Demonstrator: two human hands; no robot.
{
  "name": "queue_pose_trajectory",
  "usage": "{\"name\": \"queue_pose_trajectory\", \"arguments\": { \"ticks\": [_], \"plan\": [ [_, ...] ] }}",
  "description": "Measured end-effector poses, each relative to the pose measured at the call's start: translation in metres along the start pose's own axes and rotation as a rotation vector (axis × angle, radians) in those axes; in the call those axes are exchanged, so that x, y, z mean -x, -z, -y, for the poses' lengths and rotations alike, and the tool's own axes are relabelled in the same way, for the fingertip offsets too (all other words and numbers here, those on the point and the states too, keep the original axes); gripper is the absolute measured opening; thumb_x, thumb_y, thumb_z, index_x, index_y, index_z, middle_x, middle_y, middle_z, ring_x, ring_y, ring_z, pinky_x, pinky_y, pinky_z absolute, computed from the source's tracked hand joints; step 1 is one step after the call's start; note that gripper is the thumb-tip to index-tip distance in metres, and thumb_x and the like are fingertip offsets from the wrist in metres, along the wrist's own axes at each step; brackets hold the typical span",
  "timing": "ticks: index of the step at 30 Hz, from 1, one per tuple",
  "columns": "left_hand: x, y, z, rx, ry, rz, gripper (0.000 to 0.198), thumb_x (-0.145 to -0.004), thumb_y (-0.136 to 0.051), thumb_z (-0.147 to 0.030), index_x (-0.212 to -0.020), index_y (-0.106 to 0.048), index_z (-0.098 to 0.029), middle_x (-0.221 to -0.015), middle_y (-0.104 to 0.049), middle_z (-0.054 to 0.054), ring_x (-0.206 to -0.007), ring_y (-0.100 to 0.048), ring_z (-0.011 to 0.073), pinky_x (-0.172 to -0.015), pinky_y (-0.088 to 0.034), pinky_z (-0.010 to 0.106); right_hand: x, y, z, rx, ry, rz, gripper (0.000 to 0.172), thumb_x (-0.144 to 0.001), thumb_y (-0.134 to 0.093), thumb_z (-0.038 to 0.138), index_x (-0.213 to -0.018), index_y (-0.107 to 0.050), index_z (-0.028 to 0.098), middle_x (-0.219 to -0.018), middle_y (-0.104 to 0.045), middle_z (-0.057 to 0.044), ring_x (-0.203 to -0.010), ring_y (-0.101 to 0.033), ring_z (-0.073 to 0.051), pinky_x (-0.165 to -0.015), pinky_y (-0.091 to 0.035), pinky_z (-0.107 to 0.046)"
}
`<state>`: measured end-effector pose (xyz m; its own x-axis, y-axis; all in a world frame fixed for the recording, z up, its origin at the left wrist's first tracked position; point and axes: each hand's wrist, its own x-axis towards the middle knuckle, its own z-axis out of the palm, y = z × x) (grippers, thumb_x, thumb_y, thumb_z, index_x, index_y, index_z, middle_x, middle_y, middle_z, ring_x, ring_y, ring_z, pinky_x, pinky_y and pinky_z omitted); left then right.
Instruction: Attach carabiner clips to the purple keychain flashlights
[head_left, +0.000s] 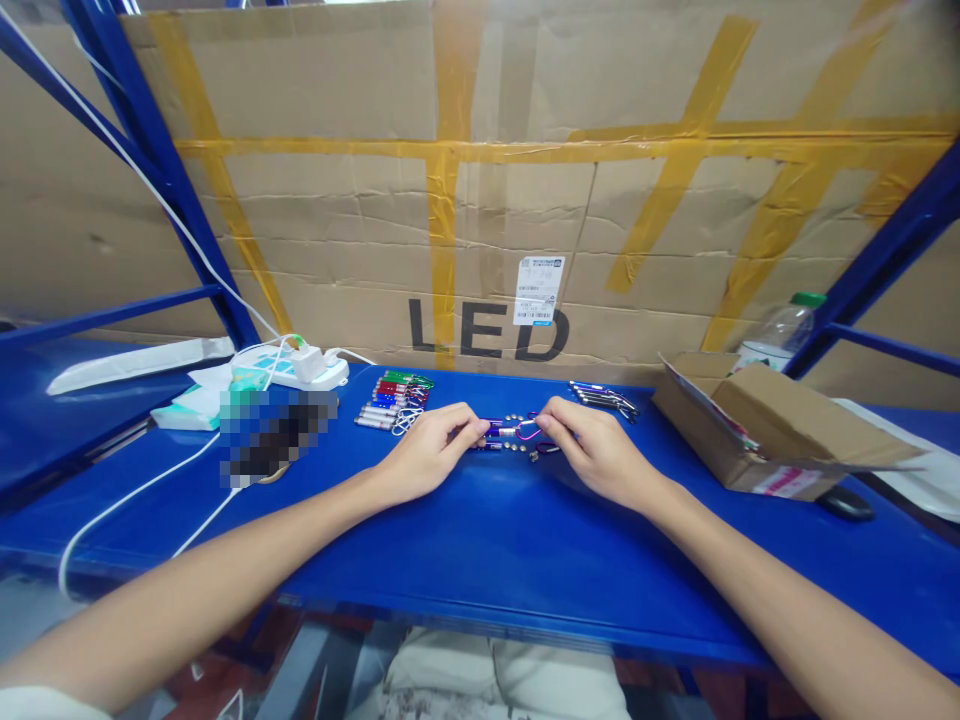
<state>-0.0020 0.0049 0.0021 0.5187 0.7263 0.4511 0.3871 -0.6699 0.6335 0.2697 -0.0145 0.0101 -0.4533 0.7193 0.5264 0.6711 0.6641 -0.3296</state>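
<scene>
My left hand [429, 452] is closed, thumb and forefinger pinching a small blue-purple metal tube [495, 432] that looks like a keychain flashlight. At its other end, my right hand [598, 452] pinches a purple carabiner clip [529, 429]. Right below lies another dark tube [491, 446] on the blue table, partly hidden by my left fingers. Small round silvery pieces [514, 448] sit between my hands, too small to identify. To the left, several similar tubes [382, 402] in green, red, blue and silver lie in a row with clips and cords.
More slim dark and blue pieces [604, 398] lie behind my right hand. An open cardboard box [772, 425] stands right, near a black mouse [847, 502] and a plastic bottle [784, 325]. At left are a power strip [300, 366], white cables and a tissue pack [187, 405].
</scene>
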Motion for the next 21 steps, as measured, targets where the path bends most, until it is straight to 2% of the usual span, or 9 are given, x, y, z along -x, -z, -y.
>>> {"name": "queue_pose_trajectory", "arguments": {
  "ticks": [2, 4, 8, 11, 15, 19, 21],
  "plan": [
    [-0.0001, -0.0003, 0.0014, -0.017, 0.002, -0.025, 0.026, -0.106, -0.061, -0.042, -0.097, -0.070, -0.019, -0.091, -0.066, 0.002, -0.077, -0.059, 0.0171, -0.075, -0.044, 0.031, 0.0000, 0.0001, 0.0003, 0.000, 0.004, 0.001, 0.032, -0.115, -0.040, 0.038, -0.088, -0.051, 0.025, -0.082, -0.064, -0.002, -0.076, -0.061, -0.021, -0.072, -0.044, -0.032],
    [-0.0001, -0.0004, 0.0026, -0.032, -0.011, -0.051, 0.023, -0.103, -0.066, -0.042, -0.103, -0.071, -0.019, -0.094, -0.065, 0.002, -0.074, -0.057, 0.0162, -0.073, -0.044, 0.031, -0.0001, 0.0002, 0.0004, 0.007, 0.009, 0.000, 0.032, -0.115, -0.040, 0.037, -0.088, -0.051, 0.025, -0.083, -0.064, -0.002, -0.075, -0.060, -0.020, -0.072, -0.044, -0.031],
    [0.0000, -0.0008, 0.0034, -0.027, -0.027, -0.015, 0.036, -0.111, -0.052, -0.040, -0.087, -0.070, -0.018, -0.089, -0.065, 0.003, -0.083, -0.062, 0.0178, -0.080, -0.045, 0.031, -0.0001, 0.0000, 0.0003, 0.010, 0.013, 0.012, 0.033, -0.116, -0.040, 0.037, -0.087, -0.050, 0.024, -0.082, -0.062, -0.001, -0.074, -0.058, -0.019, -0.071, -0.042, -0.031],
    [0.0001, -0.0012, 0.0040, -0.050, -0.035, -0.050, 0.022, -0.104, -0.067, -0.041, -0.101, -0.072, -0.019, -0.092, -0.062, 0.001, -0.073, -0.056, 0.0154, -0.073, -0.043, 0.030, 0.0003, -0.0005, 0.0003, 0.008, 0.018, 0.016, 0.033, -0.116, -0.040, 0.036, -0.085, -0.048, 0.024, -0.081, -0.061, -0.001, -0.072, -0.057, -0.018, -0.071, -0.041, -0.031],
    [-0.0001, -0.0010, 0.0048, -0.071, -0.044, -0.023, 0.034, -0.110, -0.054, -0.039, -0.088, -0.069, -0.018, -0.090, -0.063, 0.002, -0.081, -0.060, 0.0172, -0.078, -0.044, 0.031, 0.0007, -0.0006, 0.0004, 0.008, 0.020, 0.021, 0.033, -0.115, -0.040, 0.036, -0.085, -0.047, 0.025, -0.081, -0.061, -0.001, -0.073, -0.057, -0.019, -0.071, -0.040, -0.031],
    [-0.0001, -0.0012, 0.0065, -0.074, -0.047, -0.041, 0.022, -0.104, -0.067, -0.040, -0.102, -0.071, -0.018, -0.095, -0.061, 0.001, -0.073, -0.055, 0.0147, -0.072, -0.043, 0.030, 0.0001, -0.0008, 0.0007, 0.003, 0.015, 0.033, 0.034, -0.115, -0.041, 0.037, -0.084, -0.046, 0.025, -0.081, -0.060, -0.001, -0.072, -0.056, -0.019, -0.071, -0.039, -0.031],
    [0.0001, -0.0013, 0.0073, -0.081, -0.051, -0.020, 0.026, -0.108, -0.060, -0.039, -0.097, -0.071, -0.018, -0.093, -0.062, 0.002, -0.077, -0.058, 0.0156, -0.075, -0.044, 0.030, -0.0003, -0.0009, 0.0008, 0.005, 0.012, 0.037, 0.034, -0.115, -0.041, 0.038, -0.084, -0.046, 0.025, -0.080, -0.060, -0.001, -0.071, -0.055, -0.019, -0.071, -0.039, -0.031]
  ]
}}
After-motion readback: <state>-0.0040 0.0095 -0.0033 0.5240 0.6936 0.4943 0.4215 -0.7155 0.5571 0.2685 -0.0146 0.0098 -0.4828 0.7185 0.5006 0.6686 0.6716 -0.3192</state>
